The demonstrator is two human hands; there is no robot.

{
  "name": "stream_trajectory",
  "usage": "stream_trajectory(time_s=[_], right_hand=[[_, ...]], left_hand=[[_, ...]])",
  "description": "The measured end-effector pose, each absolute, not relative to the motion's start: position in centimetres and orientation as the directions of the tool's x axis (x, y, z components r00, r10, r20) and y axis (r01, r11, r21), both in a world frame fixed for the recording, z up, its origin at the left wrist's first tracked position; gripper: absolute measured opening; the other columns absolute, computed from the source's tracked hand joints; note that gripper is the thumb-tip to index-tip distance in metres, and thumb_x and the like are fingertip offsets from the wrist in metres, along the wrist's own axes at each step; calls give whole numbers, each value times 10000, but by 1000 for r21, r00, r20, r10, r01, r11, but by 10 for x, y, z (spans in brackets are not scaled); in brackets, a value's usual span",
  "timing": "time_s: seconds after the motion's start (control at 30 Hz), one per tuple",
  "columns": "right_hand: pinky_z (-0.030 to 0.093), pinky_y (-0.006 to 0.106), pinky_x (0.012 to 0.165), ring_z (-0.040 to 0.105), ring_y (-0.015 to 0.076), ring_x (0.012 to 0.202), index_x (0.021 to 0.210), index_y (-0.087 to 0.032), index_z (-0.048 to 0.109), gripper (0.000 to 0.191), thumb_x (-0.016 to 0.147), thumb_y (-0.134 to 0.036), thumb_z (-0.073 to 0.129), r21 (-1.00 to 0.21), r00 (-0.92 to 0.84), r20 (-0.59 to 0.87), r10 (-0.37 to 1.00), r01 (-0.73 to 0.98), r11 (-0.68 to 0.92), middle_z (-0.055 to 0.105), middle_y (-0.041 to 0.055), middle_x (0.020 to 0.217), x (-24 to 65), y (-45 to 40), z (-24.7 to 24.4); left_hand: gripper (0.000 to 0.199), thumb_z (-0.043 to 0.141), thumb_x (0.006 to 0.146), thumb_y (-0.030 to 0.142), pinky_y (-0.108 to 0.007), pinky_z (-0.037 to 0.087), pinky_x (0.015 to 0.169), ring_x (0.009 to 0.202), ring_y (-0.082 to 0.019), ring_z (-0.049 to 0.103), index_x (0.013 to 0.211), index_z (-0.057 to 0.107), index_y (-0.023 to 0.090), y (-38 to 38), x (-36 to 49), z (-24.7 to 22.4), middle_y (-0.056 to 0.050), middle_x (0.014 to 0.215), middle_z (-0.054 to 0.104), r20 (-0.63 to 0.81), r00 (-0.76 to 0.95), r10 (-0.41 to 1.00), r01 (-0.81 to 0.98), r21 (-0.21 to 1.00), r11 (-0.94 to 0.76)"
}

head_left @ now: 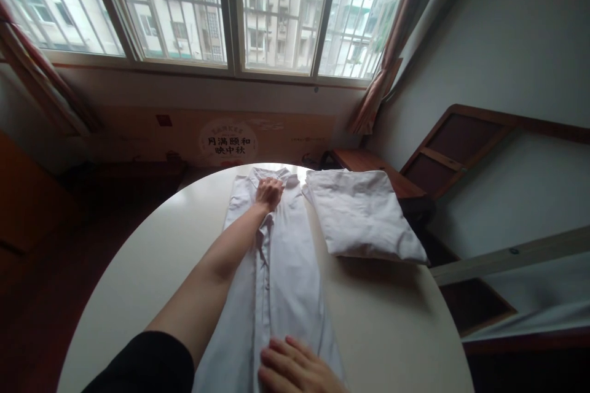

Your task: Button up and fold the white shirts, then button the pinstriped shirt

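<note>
Flat at bottom centre, the right hand, fingers extended, lies on the shirt, which reaches mid-frame; the left hand curls at the collar, grip unclear. Light, even strokes beside the placket would best avoid creases.

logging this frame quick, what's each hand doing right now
Left hand: partly curled on the shirt near its collar; grip unclear.
Right hand: open, palm down on the shirt's lower part.

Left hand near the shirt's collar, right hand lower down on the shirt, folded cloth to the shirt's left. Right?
Not quite: the head view shows the folded cloth to the shirt's right. The left hand near the collar and right hand lower down are correct.
</note>
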State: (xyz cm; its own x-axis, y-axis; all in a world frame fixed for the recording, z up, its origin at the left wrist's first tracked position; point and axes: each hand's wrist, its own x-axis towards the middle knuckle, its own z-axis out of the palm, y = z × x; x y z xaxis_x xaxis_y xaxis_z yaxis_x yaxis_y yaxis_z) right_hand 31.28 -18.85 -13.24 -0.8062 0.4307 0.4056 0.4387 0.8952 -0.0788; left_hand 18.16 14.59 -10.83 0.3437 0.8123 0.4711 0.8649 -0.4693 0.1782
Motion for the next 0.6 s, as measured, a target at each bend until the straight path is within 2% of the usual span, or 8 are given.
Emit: stream_trajectory(time_s=[0.07,0.13,0.17,0.23,0.33,0.4,0.47,0.6], right_hand=[[402,263,1016,491,167,1208,1312,-157,447,477,908,-410,459,-300,-747,350,565,483,823,561,92,1283,325,-172,-109],[372,353,1050,390,209,1297,1375,-159,374,539,910,-426,426,-405,-601,299,742,624,668,434,139,1394,332,-139,-87],[335,403,1072,330,232,1333,1397,-147,341,567,915,-439,401,-405,-538,306,786,673,619,374,156,1431,332,-118,-80],[240,458,1112,184,276,1388,1430,-71,256,744,878,-546,407,-362,-524,290,801,715,598,242,193,1484,322,-71,-75],[164,471,1130,121,291,1399,1433,-21,221,851,856,-635,345,-313,-574,205,793,729,609,182,211,1495,294,-10,-86],[162,465,1128,138,296,1396,1434,-14,210,897,837,-671,337,-304,-606,125,785,730,612,192,218,1489,277,12,-100],[148,461,1129,133,300,1396,1438,-18,198,957,798,-710,367,-287,-647,78,758,714,639,185,218,1491,270,17,-111],[105,456,1136,73,294,1404,1448,-24,153,1002,775,-732,375,-254,-734,51,678,647,719,131,216,1502,277,-12,-117]], left_hand=[[341,347,923,290,-409,385,942,1084,-252,528,1078,619,156,140,165,-98,-119,1088,643,531,182,828,873,300,-384],[383,312,936,307,-396,400,934,1093,-244,533,1132,599,146,127,143,-90,-116,1132,633,561,72,824,860,383,-336],[406,296,941,327,-392,393,953,1124,-239,521,1153,590,144,116,131,-89,-112,1166,622,563,95,821,848,386,-363],[450,280,946,383,-387,349,1017,1224,-223,455,1216,557,154,89,110,-91,-93,1268,569,520,299,800,798,323,-509],[530,271,938,454,-393,249,1095,1346,-206,307,1376,392,180,46,86,-104,-72,1439,388,290,624,726,688,238,-686],[559,232,943,463,-402,204,1111,1377,-203,242,1434,272,200,26,75,-114,-63,1491,280,128,687,716,684,218,-696],[563,204,946,468,-417,168,1118,1391,-203,200,1452,212,221,16,68,-120,-51,1505,237,22,689,724,709,184,-681],[594,208,933,512,-420,125,1122,1402,-203,154,1459,175,237,14,60,-120,-50,1513,210,-24,694,720,717,112,-688]])
